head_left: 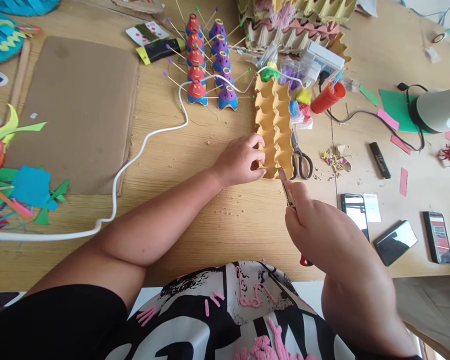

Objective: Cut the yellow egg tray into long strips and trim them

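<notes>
A yellow-brown egg carton (274,120) lies lengthwise on the wooden table. My left hand (242,159) grips its left edge near the lower end, fingers bent over the rim. In my right hand (303,210) is a utility knife (287,189), its blade touching the carton's lower end between the two rows of cups. Black-handled scissors (303,162) lie against the carton's lower right side, partly hidden by it. A red-handled tool (304,261) shows just below my right wrist, mostly covered.
Painted red and purple carton figures (197,92) with pins stand beyond my left hand. A white cable (146,142) crosses the table. Cardboard (75,115) lies left; a red cup (328,96), a black marker (380,160) and several phones (437,237) are right. Stacked egg cartons (292,37) sit behind.
</notes>
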The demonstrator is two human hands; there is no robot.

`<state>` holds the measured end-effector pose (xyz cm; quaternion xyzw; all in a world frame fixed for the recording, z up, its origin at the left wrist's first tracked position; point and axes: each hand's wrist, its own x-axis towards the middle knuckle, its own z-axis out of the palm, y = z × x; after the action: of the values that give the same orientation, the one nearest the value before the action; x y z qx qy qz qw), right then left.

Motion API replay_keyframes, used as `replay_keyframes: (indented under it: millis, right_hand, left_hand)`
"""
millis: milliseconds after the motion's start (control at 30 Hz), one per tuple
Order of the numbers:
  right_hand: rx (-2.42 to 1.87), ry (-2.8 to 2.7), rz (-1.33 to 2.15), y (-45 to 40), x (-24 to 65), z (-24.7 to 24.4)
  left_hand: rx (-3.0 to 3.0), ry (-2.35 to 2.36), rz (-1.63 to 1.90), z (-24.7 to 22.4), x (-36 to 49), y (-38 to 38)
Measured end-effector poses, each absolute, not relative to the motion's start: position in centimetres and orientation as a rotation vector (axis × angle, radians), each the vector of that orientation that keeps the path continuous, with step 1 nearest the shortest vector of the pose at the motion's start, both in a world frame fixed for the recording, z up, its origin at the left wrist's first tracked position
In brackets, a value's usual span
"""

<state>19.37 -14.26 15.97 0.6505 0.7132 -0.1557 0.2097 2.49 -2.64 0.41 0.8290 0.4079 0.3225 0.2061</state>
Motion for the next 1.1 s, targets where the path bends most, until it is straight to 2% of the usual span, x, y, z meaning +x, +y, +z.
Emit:
replay_keyframes:
  millis: [467,833,1100]
  right_hand:
    - [1.876,2.004,-0.551,-13.9,20.1,16.2]
    - [1.863,2.011,-0.517,-14.0,20.1,16.4]
    - [1.989,2.121,-0.487,-15.2,20.7,13.8]
  left_hand:
    - [2.308,1.138,0.905,0.4,2.6,-2.6]
    - [2.306,1.157,0.897,0.5,2.6,-2.7]
    - [2.310,1.171,0.858,0.7,2.5,-2.7]
